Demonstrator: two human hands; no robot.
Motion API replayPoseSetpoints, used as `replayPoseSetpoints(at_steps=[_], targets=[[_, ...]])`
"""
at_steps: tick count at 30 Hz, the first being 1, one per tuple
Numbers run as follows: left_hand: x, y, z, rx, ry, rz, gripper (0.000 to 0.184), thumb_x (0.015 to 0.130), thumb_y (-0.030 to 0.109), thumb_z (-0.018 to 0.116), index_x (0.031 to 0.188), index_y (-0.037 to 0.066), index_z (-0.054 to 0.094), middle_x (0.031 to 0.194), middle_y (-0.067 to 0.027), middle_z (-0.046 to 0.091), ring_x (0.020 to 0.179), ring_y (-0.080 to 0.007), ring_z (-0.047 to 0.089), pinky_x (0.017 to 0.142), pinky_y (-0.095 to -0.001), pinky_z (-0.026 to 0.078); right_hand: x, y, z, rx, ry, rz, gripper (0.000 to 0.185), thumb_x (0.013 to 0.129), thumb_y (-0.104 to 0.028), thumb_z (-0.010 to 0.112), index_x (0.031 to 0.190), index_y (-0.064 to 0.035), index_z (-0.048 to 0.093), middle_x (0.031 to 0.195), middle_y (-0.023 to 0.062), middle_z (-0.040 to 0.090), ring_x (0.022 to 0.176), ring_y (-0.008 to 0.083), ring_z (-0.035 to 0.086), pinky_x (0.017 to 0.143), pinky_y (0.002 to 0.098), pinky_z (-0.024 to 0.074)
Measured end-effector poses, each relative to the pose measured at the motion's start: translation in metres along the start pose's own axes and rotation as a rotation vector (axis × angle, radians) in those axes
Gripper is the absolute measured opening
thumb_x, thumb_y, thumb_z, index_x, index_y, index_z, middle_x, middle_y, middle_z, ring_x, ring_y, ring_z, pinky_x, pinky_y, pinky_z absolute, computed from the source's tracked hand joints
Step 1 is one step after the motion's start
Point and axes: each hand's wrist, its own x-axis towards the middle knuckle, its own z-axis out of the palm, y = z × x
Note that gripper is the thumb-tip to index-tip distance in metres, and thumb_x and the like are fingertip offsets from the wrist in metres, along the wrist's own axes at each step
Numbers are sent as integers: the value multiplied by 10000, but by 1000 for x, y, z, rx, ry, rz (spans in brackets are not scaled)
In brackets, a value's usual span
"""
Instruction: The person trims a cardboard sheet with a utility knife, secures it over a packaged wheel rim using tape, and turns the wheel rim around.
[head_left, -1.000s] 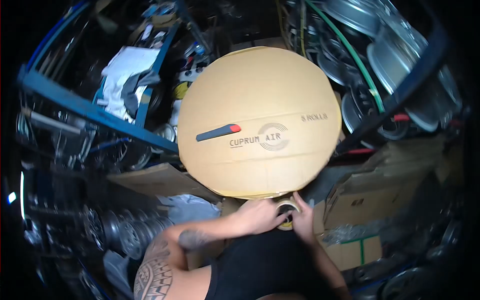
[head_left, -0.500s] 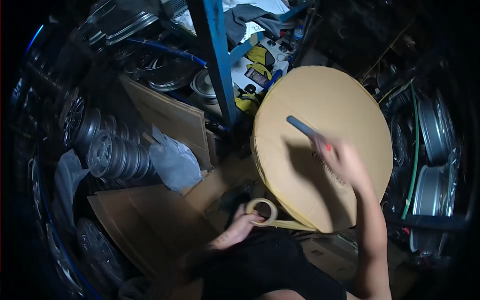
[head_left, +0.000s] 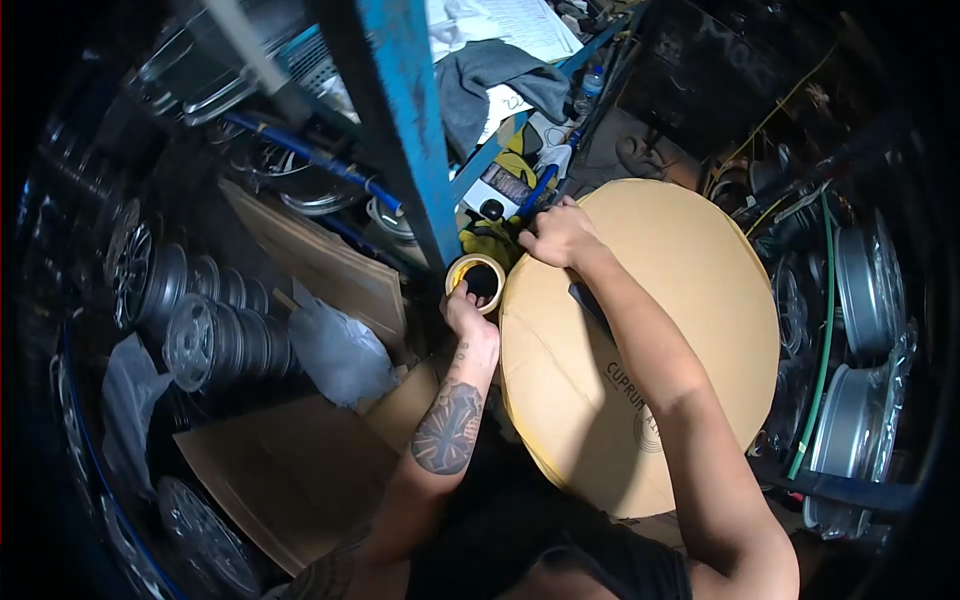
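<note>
A roll of tape [head_left: 491, 266] is held in my left hand [head_left: 468, 312], with the thumb inside its ring. The roll is beside the left edge of a large round cardboard piece [head_left: 690, 300] marked "CUPRUM AIR", which has yellowish tape along its rim. My right hand [head_left: 562, 236] rests at the upper left rim of the cardboard, its fingers curled; whatever they may pinch is too small to make out. A dark knife handle [head_left: 590, 303] lies on the cardboard, partly hidden under my right forearm.
A blue metal post [head_left: 405, 130] rises just beyond the tape roll. Silver wheel rims [head_left: 205, 345] are stacked at left, others [head_left: 845, 420] at right. Cardboard sheets [head_left: 290, 470] and a grey plastic bag [head_left: 340, 355] sit at lower left. A cloth [head_left: 495, 85] lies on the shelf.
My right hand has let go of the knife and moved up to the cardboard's upper left rim. My left hand has carried the tape roll upward along the left edge.
</note>
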Motion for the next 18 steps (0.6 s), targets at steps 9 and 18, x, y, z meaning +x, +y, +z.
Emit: replayPoseSetpoints(at_steps=[9, 18], targets=[[-25, -10, 17, 205, -210, -81, 697, 1064, 550, 481, 1440, -36, 530, 1407, -134, 603, 1309, -229, 562, 1136, -395, 425, 43, -1, -8, 153, -333, -364, 829, 900, -765, 488, 1234, -47, 733, 1156, 206, 742, 1151, 401, 661, 974, 477, 486], [-75, 26, 27, 766, -755, -65, 929, 961, 300, 714, 1655, 56, 147, 1520, -229, 478, 1367, -309, 508, 1123, -409, 430, 213, 264, -1, 422, -282, -468, 331, 869, -156, 715, 1185, -67, 746, 1102, 105, 757, 992, 250, 707, 887, 397, 560]])
